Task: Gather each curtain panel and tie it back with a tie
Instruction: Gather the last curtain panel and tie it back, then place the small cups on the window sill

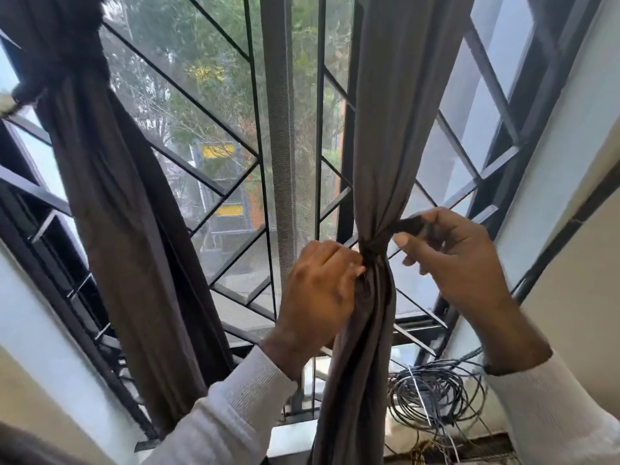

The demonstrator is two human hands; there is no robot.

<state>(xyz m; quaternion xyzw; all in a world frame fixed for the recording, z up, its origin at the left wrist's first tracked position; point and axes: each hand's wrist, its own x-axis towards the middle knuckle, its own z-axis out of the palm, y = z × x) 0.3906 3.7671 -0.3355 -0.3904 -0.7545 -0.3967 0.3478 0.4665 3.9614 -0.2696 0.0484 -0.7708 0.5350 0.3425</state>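
A barred window (214,105) fills the view; a dark left curtain panel (110,203) hangs before it, already cinched by a tie (30,92) near the top; the grey right curtain panel (379,129) hangs gathered to a narrow waist, wrapped by a dark tie (372,246); the left hand (318,290) curls round the bunched fabric just below the wrap; the right hand (459,260) pinches the tie's free end, pulled rightward; coiled cables (432,397) lie below.

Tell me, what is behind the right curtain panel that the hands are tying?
Behind the right curtain panel stand the black window grille and the mesh screen, with trees beyond. Low down, a coil of cables shows beside it. The cloth covers whatever is directly behind it.
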